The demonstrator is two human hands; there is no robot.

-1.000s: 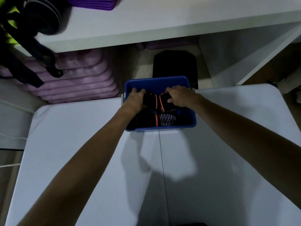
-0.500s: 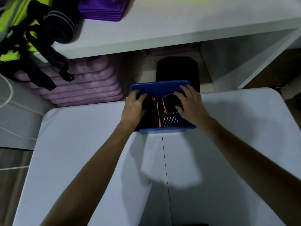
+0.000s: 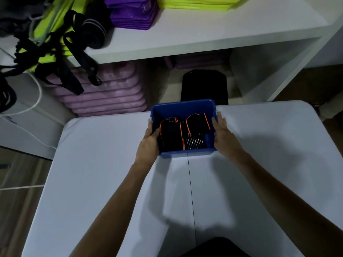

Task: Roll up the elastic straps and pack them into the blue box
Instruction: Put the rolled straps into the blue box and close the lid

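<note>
The blue box (image 3: pixel 182 108) stands at the far edge of the white table (image 3: pixel 104 164). Inside lie rolled black elastic straps with orange edging, one on the left (image 3: pixel 170 131) and one on the right (image 3: pixel 197 123), over a piece with white stripes (image 3: pixel 194 144). My left hand (image 3: pixel 148 141) holds the box's left wall, thumb inside and fingers outside. On the opposite wall my right hand (image 3: pixel 221 134) holds on the same way, with its fingers lying nearly straight along the rim.
Behind the table, a white shelf (image 3: pixel 204 34) carries purple (image 3: pixel 133 13) and lime mats and a tangle of black straps (image 3: pixel 61 52). Stacked lilac pads (image 3: pixel 111 93) and a black chair back (image 3: pixel 204 86) stand below it.
Both hands came out of the box, off the straps, and moved apart to its side walls. The view tilted up, showing more of the shelf.
</note>
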